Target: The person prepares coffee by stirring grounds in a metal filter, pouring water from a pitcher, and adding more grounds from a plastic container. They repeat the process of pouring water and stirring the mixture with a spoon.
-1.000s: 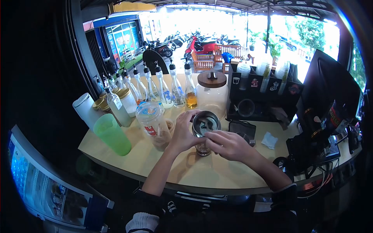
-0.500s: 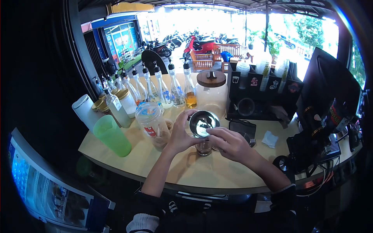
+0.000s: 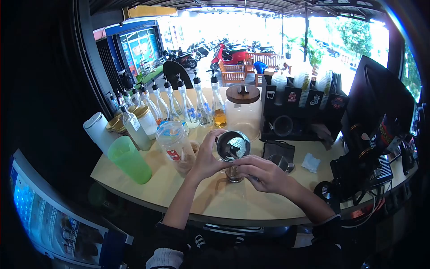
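My left hand [image 3: 208,157] is wrapped round a metal milk pitcher [image 3: 218,145], its mouth turned up towards me, with white foam or milk [image 3: 238,145] inside. In my right hand [image 3: 264,174] is a spoon [image 3: 233,151], its dark end reaching into the pitcher over the near rim. Directly below the pitcher stands a clear glass [image 3: 234,175] on the counter, partly hidden by the hands. To the left of my left hand is a clear plastic jug [image 3: 175,145] with a red label.
Pump bottles [image 3: 190,105] line the back left of the counter [image 3: 215,201]. A green cup [image 3: 130,160] stands at left, a wooden-lidded jar [image 3: 244,112] behind the hands. At right are a black cup holder [image 3: 304,101], a dark cloth [image 3: 283,150], a tissue [image 3: 311,162] and dark equipment [image 3: 358,175].
The pitcher has turned and shifted slightly, so more white shows inside. My right hand has moved a little down and towards me, and the spoon now sits lower at the near rim.
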`<state>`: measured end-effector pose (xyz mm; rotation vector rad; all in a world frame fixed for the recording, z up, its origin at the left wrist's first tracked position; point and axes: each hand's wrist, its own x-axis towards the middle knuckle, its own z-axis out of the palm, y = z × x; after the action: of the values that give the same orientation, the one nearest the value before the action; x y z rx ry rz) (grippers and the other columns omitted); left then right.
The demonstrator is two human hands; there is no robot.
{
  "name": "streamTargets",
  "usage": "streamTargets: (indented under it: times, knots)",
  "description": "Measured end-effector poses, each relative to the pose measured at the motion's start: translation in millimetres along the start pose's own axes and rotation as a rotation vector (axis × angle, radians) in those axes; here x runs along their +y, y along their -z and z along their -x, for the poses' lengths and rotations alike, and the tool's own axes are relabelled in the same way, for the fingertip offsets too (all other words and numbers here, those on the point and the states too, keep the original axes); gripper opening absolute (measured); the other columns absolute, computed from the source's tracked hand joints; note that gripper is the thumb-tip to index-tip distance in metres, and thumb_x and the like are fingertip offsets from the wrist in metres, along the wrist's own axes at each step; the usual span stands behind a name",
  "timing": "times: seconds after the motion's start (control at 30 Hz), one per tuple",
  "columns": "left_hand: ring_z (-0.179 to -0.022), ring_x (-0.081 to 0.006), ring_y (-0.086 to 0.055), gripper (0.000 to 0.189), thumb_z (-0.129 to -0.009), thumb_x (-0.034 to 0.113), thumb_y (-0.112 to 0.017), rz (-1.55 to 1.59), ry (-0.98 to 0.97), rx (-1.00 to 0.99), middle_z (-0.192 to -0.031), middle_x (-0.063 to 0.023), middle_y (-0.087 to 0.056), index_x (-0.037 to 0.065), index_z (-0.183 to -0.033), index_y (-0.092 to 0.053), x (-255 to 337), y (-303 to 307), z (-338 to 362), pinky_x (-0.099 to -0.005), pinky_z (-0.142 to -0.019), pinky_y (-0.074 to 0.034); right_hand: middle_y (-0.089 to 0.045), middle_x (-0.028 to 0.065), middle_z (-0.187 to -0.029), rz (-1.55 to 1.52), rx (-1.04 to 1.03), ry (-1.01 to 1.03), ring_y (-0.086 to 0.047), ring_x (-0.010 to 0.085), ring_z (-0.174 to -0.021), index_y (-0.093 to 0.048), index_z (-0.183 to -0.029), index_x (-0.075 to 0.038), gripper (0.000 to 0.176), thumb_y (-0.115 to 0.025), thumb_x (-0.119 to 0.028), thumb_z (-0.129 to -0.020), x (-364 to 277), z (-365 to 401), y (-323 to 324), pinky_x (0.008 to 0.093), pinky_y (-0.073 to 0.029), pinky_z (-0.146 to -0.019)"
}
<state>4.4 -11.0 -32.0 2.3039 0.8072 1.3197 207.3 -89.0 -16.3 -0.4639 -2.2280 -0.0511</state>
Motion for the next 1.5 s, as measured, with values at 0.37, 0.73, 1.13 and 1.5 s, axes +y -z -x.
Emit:
streamTargets:
  times: [0.37,0.73,1.13,1.5]
  knots:
    - [-0.114,-0.0240,-0.052,0.084,-0.054,0.020,-0.089,0.016,-0.025,0.000,-0.120,-0.0103,-0.053,0.005,-0.125,-0.045,3,-1,-1,-0.0349,-0.098,-0.042,-0.058,0.0110,-0.112,0.030,0.073,-0.079,-0.063,0.0280,-0.093,-0.057,-0.101,-0.003,0.024,-0.064,0.000,-0.078,4,4,4,0.0364,-0.054,-0.074]
    - [-0.114,-0.0260,-0.051,0.084,-0.055,0.023,-0.089,0.017,-0.038,-0.002,-0.120,-0.0109,-0.051,0.006,-0.124,-0.045,-1,-3,-3,-0.0357,-0.098,-0.042,-0.057,0.0121,-0.110,-0.023,0.016,-0.033,-0.063,0.0281,-0.091,-0.057,-0.100,-0.003,0.016,-0.061,-0.004,-0.084,5,0,7,0.0358,-0.053,-0.075]
    - [-0.116,-0.0269,-0.050,0.085,-0.056,0.024,-0.089,0.021,-0.057,-0.039,-0.122,-0.0112,-0.050,0.006,-0.125,-0.044,-6,-4,-4,-0.0370,-0.099,-0.041,-0.057,0.0118,-0.111,-0.127,-0.036,-0.075,-0.062,0.0289,-0.096,-0.057,-0.099,-0.003,0.014,-0.061,-0.004,-0.086,4,0,5,0.0354,-0.053,-0.079]
    - [-0.120,-0.0265,-0.047,0.084,-0.055,0.016,-0.088,0.090,-0.119,-0.046,-0.124,-0.0113,-0.047,0.006,-0.125,-0.044,-4,-2,-8,-0.0368,-0.103,-0.038,-0.060,0.0154,-0.110,-0.195,0.048,-0.145,-0.065,0.0268,-0.094,-0.055,-0.098,0.001,0.010,-0.057,0.000,-0.088,10,1,12,0.0326,-0.054,-0.078]
